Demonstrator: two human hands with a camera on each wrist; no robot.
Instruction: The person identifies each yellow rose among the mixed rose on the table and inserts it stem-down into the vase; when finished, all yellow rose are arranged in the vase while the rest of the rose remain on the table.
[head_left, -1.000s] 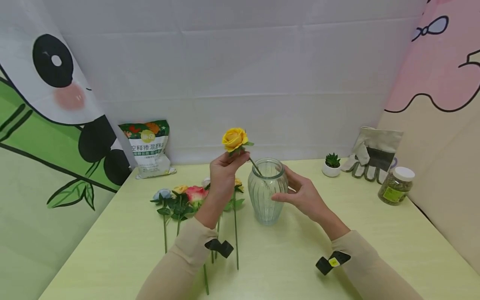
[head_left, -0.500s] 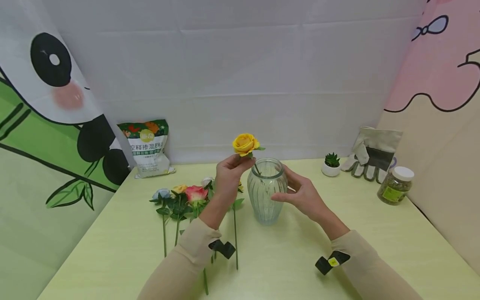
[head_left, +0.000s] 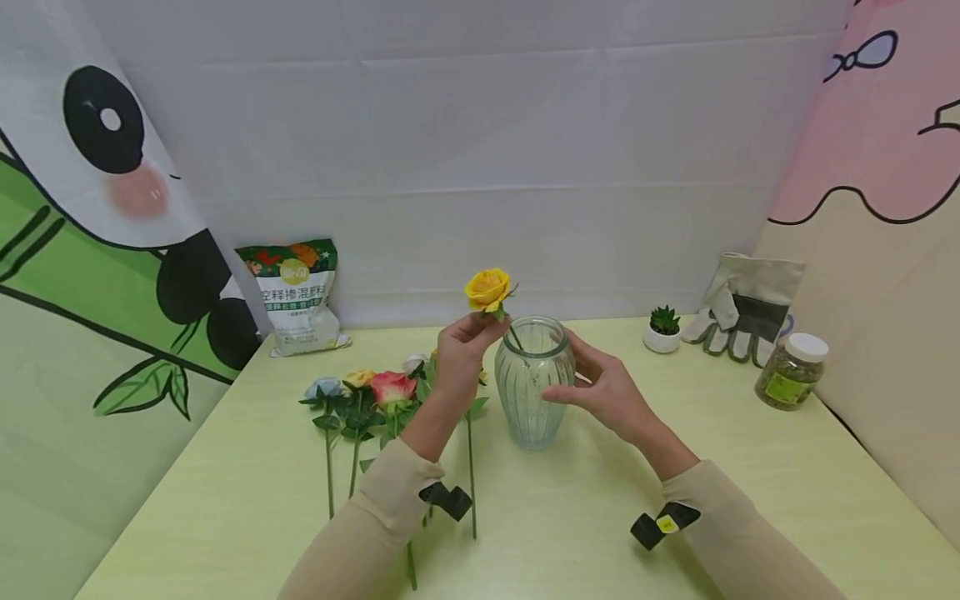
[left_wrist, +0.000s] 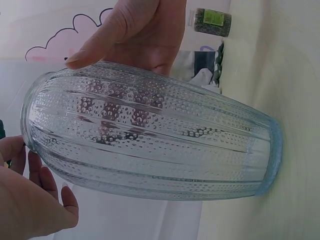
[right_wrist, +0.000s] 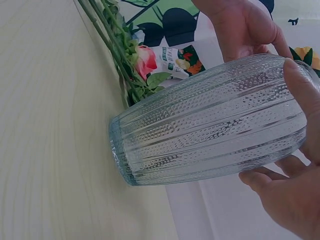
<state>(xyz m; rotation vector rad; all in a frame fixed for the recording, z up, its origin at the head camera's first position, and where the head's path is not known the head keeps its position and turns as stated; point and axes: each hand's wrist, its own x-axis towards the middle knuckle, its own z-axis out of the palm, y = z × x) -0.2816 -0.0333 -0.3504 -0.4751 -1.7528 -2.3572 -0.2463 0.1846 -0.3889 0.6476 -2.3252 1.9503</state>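
Observation:
In the head view my left hand (head_left: 465, 354) pinches a yellow rose (head_left: 488, 289) just below its bloom. The rose's thin stem slants down through the mouth of a ribbed clear glass vase (head_left: 531, 400). My right hand (head_left: 611, 387) holds the vase from the right, thumb across the front and fingers behind. Upright on the table, the vase shows its dotted glass in the left wrist view, where my left hand (left_wrist: 35, 195) is close to the rim. In the right wrist view my right hand (right_wrist: 295, 185) grips the upper part of the vase.
Several artificial flowers, including a pink rose (head_left: 393, 388) and a blue one (head_left: 326, 387), lie left of the vase. A fertilizer bag (head_left: 300, 300) stands at the back left. At right are a small potted succulent (head_left: 663, 330), work gloves (head_left: 742, 308) and a lidded jar (head_left: 792, 372).
My left hand has moved right and slightly down with the yellow rose, bringing the bloom nearer the vase and its stem deeper inside. My right hand and the vase have stayed put.

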